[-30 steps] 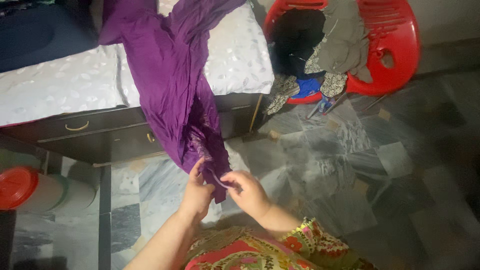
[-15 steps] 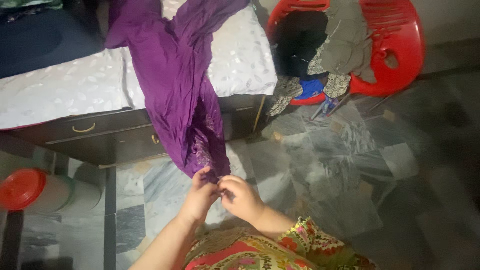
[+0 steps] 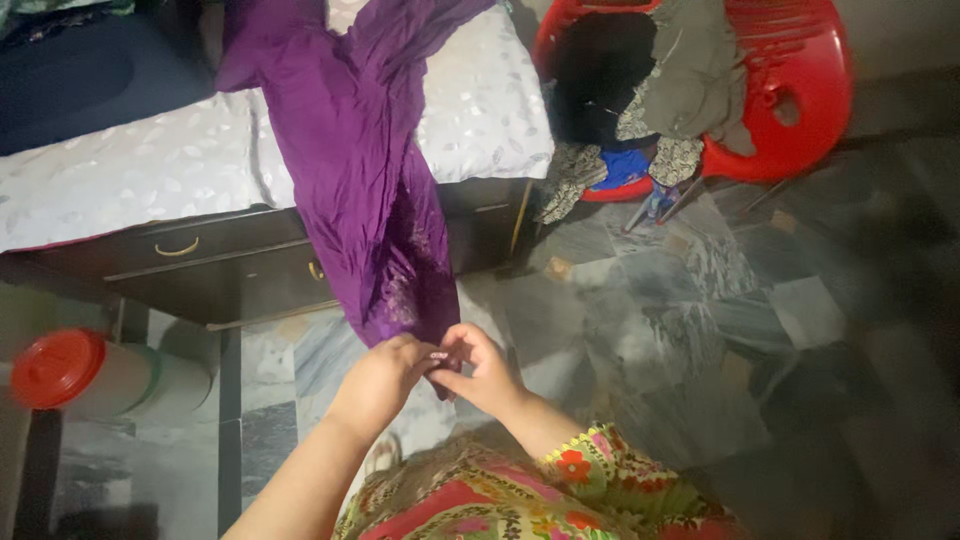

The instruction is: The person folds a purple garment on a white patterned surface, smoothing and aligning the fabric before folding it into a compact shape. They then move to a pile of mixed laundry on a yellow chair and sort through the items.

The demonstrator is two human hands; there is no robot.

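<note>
Purple fabric, a long garment (image 3: 365, 170) with embroidery near its lower end, is seen draped off the edge of a bed (image 3: 120, 170) and hanging down toward the floor, its long axis running from the upper left, on the pale leaf-patterned bedcover, down to the lower middle of the view. Its lowest tip is met by both hands, which are brought together directly beneath it. The left hand (image 3: 375, 380) is closed over the hem from the left, and the right hand (image 3: 480, 372) is pinched on the same tip from the right, fingers touching those of the left; neither hand is nearer, since both are on the cloth at one spot. The garment therefore lies up and away from the hands, toward the bed. A floral sleeve is worn on the right arm. Dark drawers (image 3: 200, 265) with curved handles are set under the bed. To the upper right, a red plastic chair (image 3: 800, 90) is heaped with clothes (image 3: 680, 70) in black, olive, blue and patterned cloth, some spilling off its front edge. At the far left, a pale jar with a red lid (image 3: 55, 368) is seen standing beside the drawers on the grey marbled tile floor (image 3: 700, 300).
</note>
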